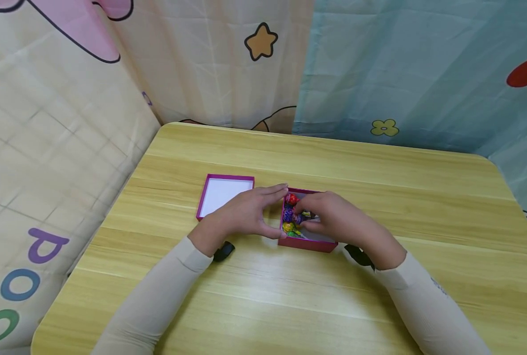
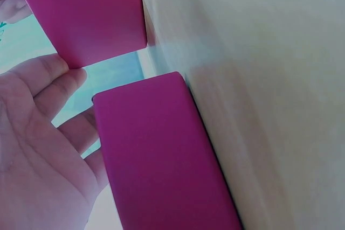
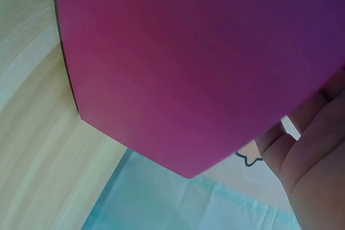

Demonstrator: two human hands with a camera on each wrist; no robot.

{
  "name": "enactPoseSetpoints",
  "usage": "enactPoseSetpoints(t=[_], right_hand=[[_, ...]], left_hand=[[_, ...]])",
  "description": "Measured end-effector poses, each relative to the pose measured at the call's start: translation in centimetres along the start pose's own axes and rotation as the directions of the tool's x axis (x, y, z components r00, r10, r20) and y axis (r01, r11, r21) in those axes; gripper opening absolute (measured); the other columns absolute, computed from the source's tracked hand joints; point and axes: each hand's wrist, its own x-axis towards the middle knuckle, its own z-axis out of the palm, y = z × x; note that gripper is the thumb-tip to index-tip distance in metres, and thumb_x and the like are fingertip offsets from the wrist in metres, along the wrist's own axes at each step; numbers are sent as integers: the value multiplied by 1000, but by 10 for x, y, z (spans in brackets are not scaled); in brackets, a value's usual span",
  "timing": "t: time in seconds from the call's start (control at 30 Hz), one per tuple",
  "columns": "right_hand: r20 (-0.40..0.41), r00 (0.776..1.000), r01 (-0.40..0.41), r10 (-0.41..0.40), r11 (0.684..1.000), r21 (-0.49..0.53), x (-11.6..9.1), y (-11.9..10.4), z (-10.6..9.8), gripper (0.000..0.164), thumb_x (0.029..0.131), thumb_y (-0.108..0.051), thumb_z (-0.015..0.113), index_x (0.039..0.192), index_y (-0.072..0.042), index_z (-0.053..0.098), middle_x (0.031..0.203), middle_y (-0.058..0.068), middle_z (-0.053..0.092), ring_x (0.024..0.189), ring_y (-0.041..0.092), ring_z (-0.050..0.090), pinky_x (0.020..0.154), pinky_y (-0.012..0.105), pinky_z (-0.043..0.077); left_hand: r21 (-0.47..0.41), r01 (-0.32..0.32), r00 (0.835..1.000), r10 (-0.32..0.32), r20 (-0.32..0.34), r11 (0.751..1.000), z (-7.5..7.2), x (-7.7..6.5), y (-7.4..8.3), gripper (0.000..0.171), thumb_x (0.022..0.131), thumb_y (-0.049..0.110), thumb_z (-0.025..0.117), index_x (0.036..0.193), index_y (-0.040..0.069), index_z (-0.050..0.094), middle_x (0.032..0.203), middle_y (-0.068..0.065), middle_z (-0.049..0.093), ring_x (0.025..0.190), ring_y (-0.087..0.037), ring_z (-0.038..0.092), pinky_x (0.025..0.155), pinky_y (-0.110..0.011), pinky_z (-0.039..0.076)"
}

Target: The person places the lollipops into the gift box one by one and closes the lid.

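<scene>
An open magenta box (image 1: 308, 244) with a pale inside sits in front of me. Along its left side lie several wrapped lollipops: a red one (image 1: 292, 199), purple ones (image 1: 288, 213) and a yellow one (image 1: 288, 227). My right hand (image 1: 334, 217) reaches over the right side, its thumb and fingers pinching a purple-wrapped lollipop (image 1: 297, 219) inside; the palm hides much of the interior. My left hand (image 1: 250, 212) is spread wide at the left wall, fingertips at the far corner and thumb at the near one. In the left wrist view its fingers (image 2: 56, 87) touch the box's rim.
Left of the box lies a magenta lid (image 1: 225, 195), white inside up, partly behind my left hand. Both stand on a light wooden table (image 1: 263, 301). Printed curtains (image 1: 228, 69) rise behind the far edge and along the left side. Dark straps show under both wrists.
</scene>
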Motion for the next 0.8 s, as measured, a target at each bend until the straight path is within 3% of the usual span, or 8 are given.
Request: enactPoseSetpoints(t=[0.23,0.53,0.8], right_hand=[[13,1000,-16,16,999,-34,2,1,6,27,83,-20,83,106,-13,72,101,-3,70,90,15,64,85,35,55],[-8,999,43,-43,998,-49,2,0,11,24,84,-18,81,105,-12,71,95,-5,67,83,11,60,77,28,55],[18,1000,16,-15,998,-59,3,-6,12,24,85,-21,81,105,-14,71,95,-4,67,84,12,61,78,29,55]], left_hand=[[3,7,1000,-7,4,1000,0,-1,0,102,76,75,66,156,21,33,162,11,24,144,-16,31,113,-39,33],[-2,-7,1000,7,-2,1000,0,-1,0,101,76,74,67,156,20,34,162,9,25,144,-17,32,113,-40,34],[-3,-20,1000,20,-9,1000,1,-1,-1,102,76,74,68,155,19,35,162,5,28,144,-17,32,113,-41,34]])
